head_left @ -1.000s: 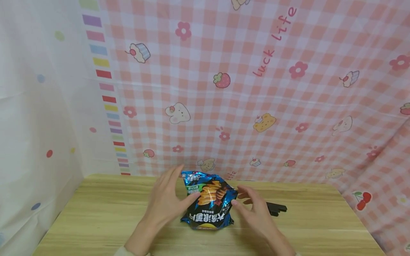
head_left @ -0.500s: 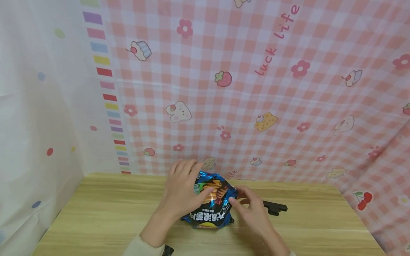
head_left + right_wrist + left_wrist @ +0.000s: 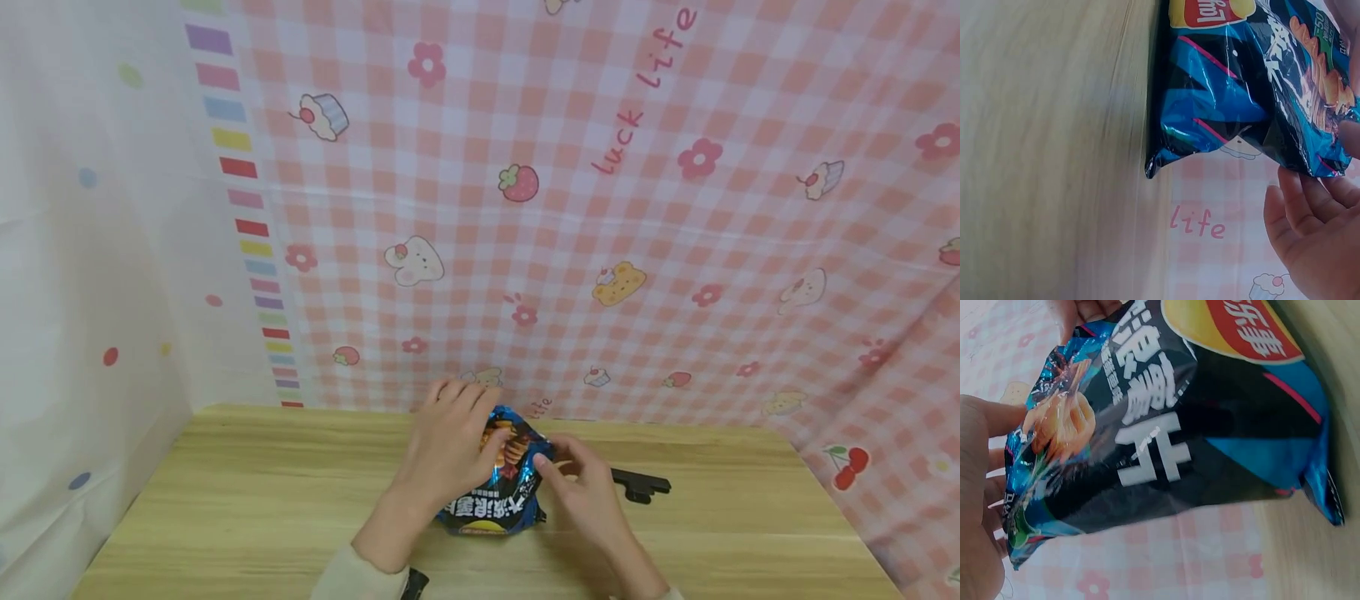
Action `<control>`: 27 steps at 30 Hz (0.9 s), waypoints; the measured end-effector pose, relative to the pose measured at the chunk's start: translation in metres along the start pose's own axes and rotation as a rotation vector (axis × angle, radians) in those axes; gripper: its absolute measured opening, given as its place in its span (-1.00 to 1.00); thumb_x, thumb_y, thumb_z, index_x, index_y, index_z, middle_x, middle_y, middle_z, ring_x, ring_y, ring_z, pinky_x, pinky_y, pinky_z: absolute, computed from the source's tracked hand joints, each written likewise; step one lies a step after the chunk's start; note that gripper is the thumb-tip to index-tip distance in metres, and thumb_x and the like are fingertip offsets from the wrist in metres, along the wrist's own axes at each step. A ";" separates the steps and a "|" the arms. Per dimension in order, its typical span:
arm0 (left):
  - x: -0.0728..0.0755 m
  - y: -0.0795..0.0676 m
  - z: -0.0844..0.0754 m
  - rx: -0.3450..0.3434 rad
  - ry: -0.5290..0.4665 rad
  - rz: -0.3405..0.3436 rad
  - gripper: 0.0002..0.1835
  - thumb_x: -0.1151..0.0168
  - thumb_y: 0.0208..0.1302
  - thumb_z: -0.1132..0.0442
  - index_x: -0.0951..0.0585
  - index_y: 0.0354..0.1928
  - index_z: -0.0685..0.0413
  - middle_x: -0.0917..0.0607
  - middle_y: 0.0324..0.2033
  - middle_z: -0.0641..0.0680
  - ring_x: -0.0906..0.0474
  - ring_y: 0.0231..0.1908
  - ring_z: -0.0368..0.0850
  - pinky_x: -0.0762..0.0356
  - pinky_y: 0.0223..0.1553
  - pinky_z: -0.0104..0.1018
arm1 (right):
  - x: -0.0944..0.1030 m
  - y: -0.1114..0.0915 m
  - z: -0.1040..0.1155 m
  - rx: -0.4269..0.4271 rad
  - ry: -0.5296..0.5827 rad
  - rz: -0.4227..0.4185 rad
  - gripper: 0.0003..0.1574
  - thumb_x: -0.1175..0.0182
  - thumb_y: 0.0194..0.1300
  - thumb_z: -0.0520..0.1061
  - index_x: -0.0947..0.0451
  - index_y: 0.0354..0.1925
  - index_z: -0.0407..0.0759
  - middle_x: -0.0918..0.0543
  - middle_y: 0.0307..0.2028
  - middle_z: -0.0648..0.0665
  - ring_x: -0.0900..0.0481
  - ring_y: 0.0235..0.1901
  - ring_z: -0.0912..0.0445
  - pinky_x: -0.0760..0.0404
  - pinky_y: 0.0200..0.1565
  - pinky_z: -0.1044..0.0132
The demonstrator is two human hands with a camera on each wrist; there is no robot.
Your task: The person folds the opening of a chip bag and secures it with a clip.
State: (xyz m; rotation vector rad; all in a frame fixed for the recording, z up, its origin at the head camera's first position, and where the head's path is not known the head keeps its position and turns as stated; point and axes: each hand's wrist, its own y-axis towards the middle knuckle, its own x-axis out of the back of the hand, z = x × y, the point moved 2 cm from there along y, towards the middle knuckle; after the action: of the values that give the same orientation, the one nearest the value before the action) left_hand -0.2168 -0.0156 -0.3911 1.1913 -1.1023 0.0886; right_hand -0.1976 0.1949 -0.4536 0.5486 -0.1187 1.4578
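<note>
A blue-and-black bag of potato chips (image 3: 498,504) stands on the table in the head view, its lettering upside down. At its upper left my left hand (image 3: 450,446) grips the bag, thumb over the front and fingers behind the edge. My right hand (image 3: 588,492) pinches the bag's right corner between thumb and fingers. In the left wrist view the chip bag (image 3: 1147,425) looks puffed up and sealed, with the left hand (image 3: 979,462) at its end. The right wrist view shows the right hand's fingers (image 3: 1300,209) under the bag's corner.
On the wooden table (image 3: 255,500), just right of the right hand, lies a black elongated object (image 3: 643,486). A pink checked cloth (image 3: 570,225) hangs behind the table, and a white cloth (image 3: 82,275) hangs on the left.
My left hand has moved right and further over the bag, covering more of its upper left. The right hand keeps its place at the right corner. The bag has barely shifted.
</note>
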 end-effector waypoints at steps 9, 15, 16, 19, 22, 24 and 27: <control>-0.004 0.004 -0.007 0.022 -0.036 -0.018 -0.69 -0.39 0.37 0.20 -0.72 0.09 0.16 -0.78 -0.06 0.11 -0.62 0.10 0.12 -0.46 0.28 0.08 | -0.001 0.000 0.002 0.006 0.011 -0.019 -0.88 -0.38 0.39 -0.22 -0.75 -0.11 -0.17 -0.76 -0.23 -0.04 -0.66 -0.22 0.11 -0.65 -0.10 0.26; -0.002 0.005 -0.009 0.040 -0.028 0.000 -0.78 -0.38 0.38 0.26 -0.74 0.00 0.17 -0.78 -0.11 0.09 -0.63 0.02 0.07 -0.46 0.26 0.05 | 0.000 0.000 0.002 0.016 0.008 -0.040 -0.88 -0.37 0.41 -0.22 -0.76 -0.10 -0.19 -0.78 -0.23 -0.04 -0.66 -0.25 0.14 -0.65 -0.13 0.27; -0.002 0.005 -0.010 0.041 -0.030 0.002 -0.80 -0.38 0.38 0.26 -0.74 -0.02 0.16 -0.78 -0.13 0.08 -0.63 -0.01 0.06 -0.46 0.25 0.04 | 0.000 0.001 0.002 0.019 0.000 -0.045 -0.88 -0.37 0.41 -0.23 -0.76 -0.11 -0.19 -0.79 -0.23 -0.04 -0.66 -0.26 0.14 -0.65 -0.13 0.27; -0.001 0.005 -0.011 0.045 -0.040 0.015 -0.84 -0.39 0.38 0.28 -0.74 -0.07 0.16 -0.77 -0.18 0.06 -0.63 -0.08 0.02 -0.50 0.20 0.00 | 0.002 0.001 0.001 0.020 -0.024 -0.056 -0.90 -0.37 0.41 -0.24 -0.76 -0.13 -0.20 -0.80 -0.23 -0.06 -0.67 -0.30 0.14 -0.66 -0.16 0.27; 0.001 0.006 -0.014 0.045 -0.060 0.027 -0.88 -0.40 0.38 0.29 -0.73 -0.11 0.15 -0.76 -0.21 0.04 -0.63 -0.08 0.02 -0.52 0.16 -0.05 | 0.003 0.002 0.001 0.010 -0.045 -0.061 -0.92 -0.37 0.39 -0.27 -0.77 -0.16 -0.20 -0.80 -0.22 -0.09 -0.67 -0.31 0.11 -0.66 -0.18 0.26; 0.001 0.007 -0.015 0.046 -0.075 0.032 -0.89 -0.41 0.36 0.30 -0.73 -0.12 0.15 -0.75 -0.22 0.04 -0.63 -0.06 0.02 -0.52 0.16 -0.07 | 0.004 0.002 0.001 0.003 -0.046 -0.063 -0.94 -0.38 0.38 -0.28 -0.77 -0.18 -0.19 -0.80 -0.22 -0.10 -0.67 -0.32 0.11 -0.66 -0.19 0.27; 0.001 0.007 -0.018 0.049 -0.085 0.030 -0.88 -0.44 0.34 0.31 -0.72 -0.13 0.14 -0.75 -0.21 0.03 -0.64 -0.02 0.03 -0.52 0.19 -0.07 | 0.005 0.001 0.001 -0.002 -0.034 -0.063 -0.94 -0.38 0.38 -0.28 -0.77 -0.20 -0.19 -0.80 -0.21 -0.10 -0.67 -0.32 0.10 -0.65 -0.20 0.29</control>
State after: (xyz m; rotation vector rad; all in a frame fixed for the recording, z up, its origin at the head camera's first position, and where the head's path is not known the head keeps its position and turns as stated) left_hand -0.2086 0.0005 -0.3846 1.2318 -1.1983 0.0898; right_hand -0.1974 0.1989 -0.4510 0.5708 -0.1291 1.3870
